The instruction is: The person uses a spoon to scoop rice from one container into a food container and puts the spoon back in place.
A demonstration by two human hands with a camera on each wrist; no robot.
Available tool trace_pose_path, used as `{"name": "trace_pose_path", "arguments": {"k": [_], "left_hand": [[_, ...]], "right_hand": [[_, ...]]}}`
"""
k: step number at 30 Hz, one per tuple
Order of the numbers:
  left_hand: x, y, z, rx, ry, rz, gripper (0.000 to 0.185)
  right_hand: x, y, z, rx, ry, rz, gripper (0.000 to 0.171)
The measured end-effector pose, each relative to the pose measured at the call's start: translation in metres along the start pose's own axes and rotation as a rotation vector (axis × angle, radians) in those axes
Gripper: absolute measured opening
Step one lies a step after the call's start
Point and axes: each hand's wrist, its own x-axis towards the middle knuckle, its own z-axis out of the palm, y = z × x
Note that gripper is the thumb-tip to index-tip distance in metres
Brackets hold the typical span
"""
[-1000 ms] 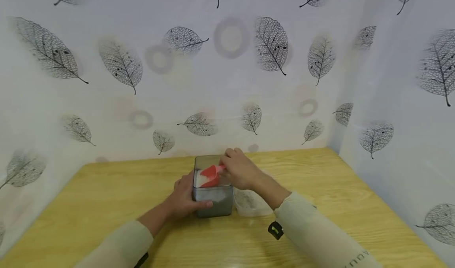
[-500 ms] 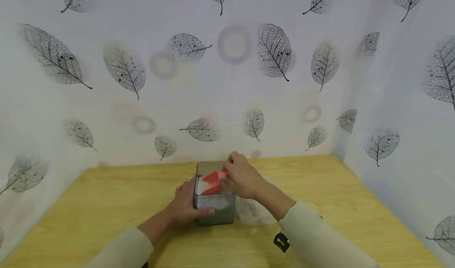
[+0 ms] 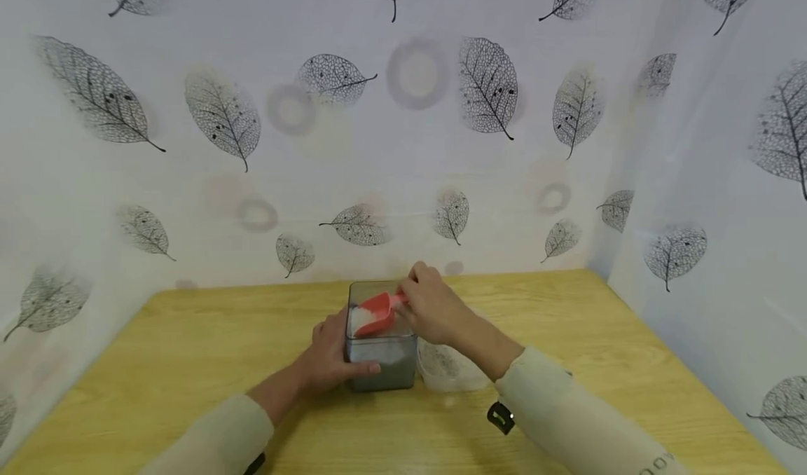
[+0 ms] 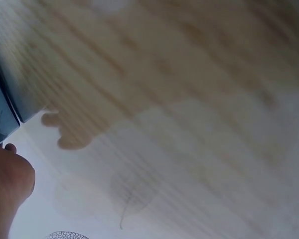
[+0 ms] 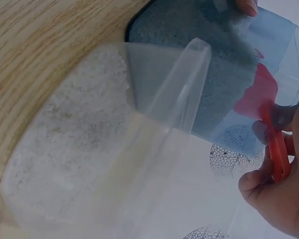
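In the head view a square clear container (image 3: 381, 352) stands on the wooden table (image 3: 189, 363), partly filled with white grains. The left hand (image 3: 333, 357) wraps round the container's left wall, thumb across its near face. The right hand (image 3: 435, 312) is over the container's right rim, fingers pinched on the handle of a red scoop (image 3: 377, 313); the scoop's bowl, loaded with white grains, sits above the container's open top. Just right of the container, under the right wrist, lies a shallow clear tub (image 3: 449, 368) of grains.

The left wrist view is blurred: a dark corner of the container (image 4: 5, 109) at the left edge, table grain beyond it, and a bit of the left hand (image 4: 7, 181) below the container; the grip cannot be told here.

In the right wrist view the tub (image 5: 89, 144) fills the foreground, touching the container (image 5: 239, 74) behind it. The right hand's fingers (image 5: 261, 181) curl tightly round the scoop's red handle (image 5: 275, 149), beside the container's wall.
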Motion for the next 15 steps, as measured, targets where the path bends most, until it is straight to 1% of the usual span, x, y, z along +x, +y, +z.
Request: {"name": "trace_pose_path", "arguments": {"k": [5, 10, 15], "left_hand": [[0.003, 0.000, 0.000, 0.002, 0.012, 0.022, 0.094], [0.002, -0.002, 0.001, 0.011, 0.045, 0.065, 0.096], [0.001, -0.003, 0.002, 0.006, 0.053, 0.080, 0.096]], "right_hand": [[0.002, 0.003, -0.009, 0.019, -0.043, 0.029, 0.023], [-0.002, 0.007, -0.014, 0.047, -0.034, 0.022, 0.025], [-0.010, 0.010, -0.014, 0.083, -0.020, 0.010, 0.024]]}}
